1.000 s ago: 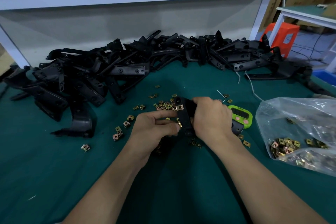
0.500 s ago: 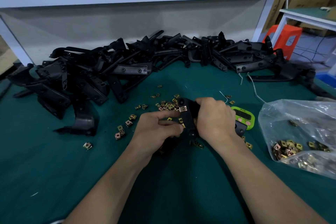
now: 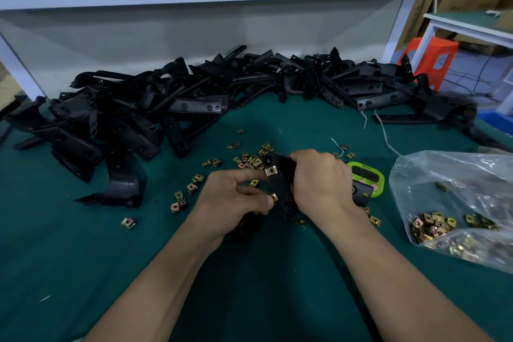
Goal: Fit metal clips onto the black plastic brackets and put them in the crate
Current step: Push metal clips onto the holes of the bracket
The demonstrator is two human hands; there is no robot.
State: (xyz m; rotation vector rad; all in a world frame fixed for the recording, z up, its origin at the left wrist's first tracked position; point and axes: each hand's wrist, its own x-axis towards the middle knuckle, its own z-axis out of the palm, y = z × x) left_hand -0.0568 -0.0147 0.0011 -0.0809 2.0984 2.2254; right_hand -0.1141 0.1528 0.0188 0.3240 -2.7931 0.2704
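Note:
My right hand [image 3: 319, 179] grips a black plastic bracket [image 3: 280, 184] held upright over the green table. One metal clip [image 3: 271, 171] sits fitted near the bracket's top. My left hand [image 3: 236, 200] pinches a second metal clip [image 3: 274, 197] between thumb and fingertips, right against the bracket's left edge. Loose brass-coloured clips [image 3: 247, 161] lie scattered on the table just beyond my hands. No crate is in view.
A long heap of black brackets [image 3: 194, 103] runs along the back of the table. A clear plastic bag of clips [image 3: 458, 203] lies at the right. A green timer [image 3: 366, 175] sits behind my right hand. An orange stool [image 3: 433, 61] stands beyond the table's right end.
My hands and the bracket have stayed in nearly the same place. The left hand's clip has edged closer against the bracket's side.

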